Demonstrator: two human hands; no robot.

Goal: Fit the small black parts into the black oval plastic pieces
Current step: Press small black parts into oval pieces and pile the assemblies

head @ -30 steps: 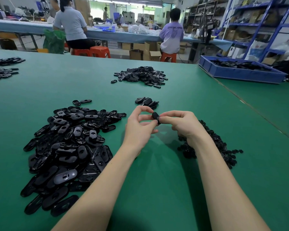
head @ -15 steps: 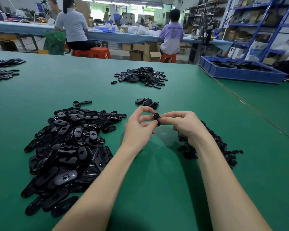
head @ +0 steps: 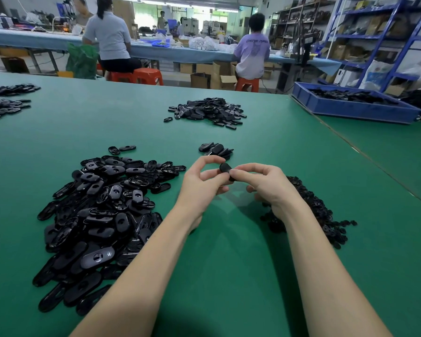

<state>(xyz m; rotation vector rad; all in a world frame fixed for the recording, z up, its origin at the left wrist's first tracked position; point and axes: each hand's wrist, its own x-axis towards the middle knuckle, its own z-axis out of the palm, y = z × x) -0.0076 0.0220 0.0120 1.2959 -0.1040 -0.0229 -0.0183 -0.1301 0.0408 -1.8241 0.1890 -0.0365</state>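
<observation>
1. A large heap of oval pieces [head: 102,215] is seen on the left of the green table [head: 229,276], just beside the left forearm. Most pieces lie flat or overlapping; several show a round hole or slot in the face.
2. A heap of small parts [head: 321,215] lies on the right, partly hidden behind the right wrist and forearm.
3. A small cluster of pieces [head: 216,149] lies just beyond the hands; its near edge is partly covered by the left fingertips.
4. A further heap [head: 209,111] is noted farther back at table centre, and two more heaps [head: 7,100] at the far left edge.
5. One black oval piece [head: 226,170] is held above the table between both hands, in front of the small cluster. Only its rounded, matte upper end is visible; the rest is covered by fingers, so it cannot be told whether a small part is seated in it.
6. The left hand [head: 202,186] is curled, with thumb and forefinger pinching the piece from the left.
7. The right hand [head: 265,186] is curled, with fingertips closed on the piece from the right; the lower fingers are folded under.
8. The table surface is a plain green mat with a seam running along the right.
9. A blue tray [head: 350,109] with black items stands at the far right.
10. Behind, a workshop is seen: seated people at a long bench [head: 156,51], orange stools, cardboard boxes, blue shelving [head: 387,32].
</observation>
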